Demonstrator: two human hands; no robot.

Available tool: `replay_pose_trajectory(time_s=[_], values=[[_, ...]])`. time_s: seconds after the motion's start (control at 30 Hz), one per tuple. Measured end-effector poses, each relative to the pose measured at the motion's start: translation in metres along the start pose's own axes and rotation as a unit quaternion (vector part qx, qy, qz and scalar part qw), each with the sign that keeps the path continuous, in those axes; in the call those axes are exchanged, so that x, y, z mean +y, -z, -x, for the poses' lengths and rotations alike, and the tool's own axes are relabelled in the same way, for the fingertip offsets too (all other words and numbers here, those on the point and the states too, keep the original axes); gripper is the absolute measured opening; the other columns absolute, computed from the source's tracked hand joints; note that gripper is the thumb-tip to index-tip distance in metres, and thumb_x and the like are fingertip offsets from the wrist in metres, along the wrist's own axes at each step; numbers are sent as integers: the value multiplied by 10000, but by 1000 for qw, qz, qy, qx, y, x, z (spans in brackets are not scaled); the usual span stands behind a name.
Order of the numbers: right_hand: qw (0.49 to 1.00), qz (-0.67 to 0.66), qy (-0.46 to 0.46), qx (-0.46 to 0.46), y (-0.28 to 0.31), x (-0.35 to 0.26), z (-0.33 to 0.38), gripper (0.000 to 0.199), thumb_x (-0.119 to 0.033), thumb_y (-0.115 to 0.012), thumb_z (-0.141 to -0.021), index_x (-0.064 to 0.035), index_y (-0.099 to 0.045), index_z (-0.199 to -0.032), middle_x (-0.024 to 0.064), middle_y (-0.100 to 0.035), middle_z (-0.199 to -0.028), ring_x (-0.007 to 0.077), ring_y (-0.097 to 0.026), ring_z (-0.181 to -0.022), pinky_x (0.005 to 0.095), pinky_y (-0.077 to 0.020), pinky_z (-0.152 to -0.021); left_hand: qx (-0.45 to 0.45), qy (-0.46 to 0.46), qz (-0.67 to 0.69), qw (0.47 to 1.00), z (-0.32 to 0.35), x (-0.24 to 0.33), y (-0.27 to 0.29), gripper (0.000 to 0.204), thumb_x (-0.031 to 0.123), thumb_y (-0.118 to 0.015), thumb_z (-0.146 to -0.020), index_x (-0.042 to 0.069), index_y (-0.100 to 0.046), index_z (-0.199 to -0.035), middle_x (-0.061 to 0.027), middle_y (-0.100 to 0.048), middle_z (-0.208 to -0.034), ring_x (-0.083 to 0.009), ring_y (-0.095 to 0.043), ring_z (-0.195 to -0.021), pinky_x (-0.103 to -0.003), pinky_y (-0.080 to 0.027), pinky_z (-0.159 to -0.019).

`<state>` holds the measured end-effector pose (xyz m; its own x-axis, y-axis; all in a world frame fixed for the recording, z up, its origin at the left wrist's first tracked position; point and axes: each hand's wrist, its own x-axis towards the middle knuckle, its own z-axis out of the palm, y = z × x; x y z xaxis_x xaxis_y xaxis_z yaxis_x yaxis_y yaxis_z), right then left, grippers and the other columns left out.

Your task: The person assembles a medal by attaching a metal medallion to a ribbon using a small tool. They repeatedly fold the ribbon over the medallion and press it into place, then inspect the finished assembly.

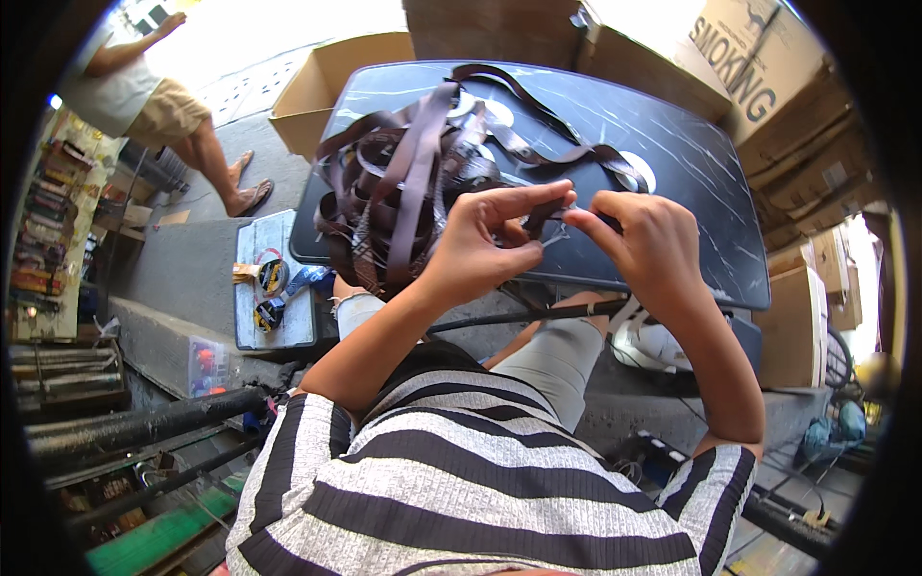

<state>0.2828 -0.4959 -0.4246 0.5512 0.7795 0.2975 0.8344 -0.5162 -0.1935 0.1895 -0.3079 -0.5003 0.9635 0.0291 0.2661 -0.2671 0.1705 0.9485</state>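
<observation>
Above the near edge of a dark marbled table (706,240), my left hand (488,235) and my right hand (648,240) face each other, fingertips almost meeting. A piece of dark brown strap (543,216) runs between them. The left fingers and thumb close around it, while the right thumb and curled fingers pinch by its end; the exact grip there is partly hidden. To the left of my hands lies a tangled heap of brown straps (415,182). One length trails across the tabletop to a white disc-like roll (639,171).
A small white stand (279,331) at the left holds tape rolls (272,278). Open cardboard box (331,82) stands beyond the table; stacked cartons (768,86) crowd the right. Another person (158,96) stands at the far left. A white rounded object (653,344) sits below the table's near right.
</observation>
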Motion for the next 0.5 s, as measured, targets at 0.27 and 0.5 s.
replay_pose_trajectory(time_s=[0.27,0.5], values=[[991,-129,-34,-29,0,24,6,419,-373,-546,-1017,-14,-589,-805,192,-542,-687,385,-549,-663,438,-404,-624,32,-54,9,998,-10,2,7,598,-69,-644,-726,19,-657,-1318,-66,-693,-1288,10,-590,-874,-170,-480,-667],[996,-63,-22,-63,-39,85,34,274,-287,-693,-894,-20,-639,-926,105,-574,-918,307,-565,-952,432,-393,-890,47,-64,-1,997,-16,-5,11,664,-62,-706,-702,21,-623,-1356,-43,-723,-1208,16,-549,-723,-165,-457,-620]])
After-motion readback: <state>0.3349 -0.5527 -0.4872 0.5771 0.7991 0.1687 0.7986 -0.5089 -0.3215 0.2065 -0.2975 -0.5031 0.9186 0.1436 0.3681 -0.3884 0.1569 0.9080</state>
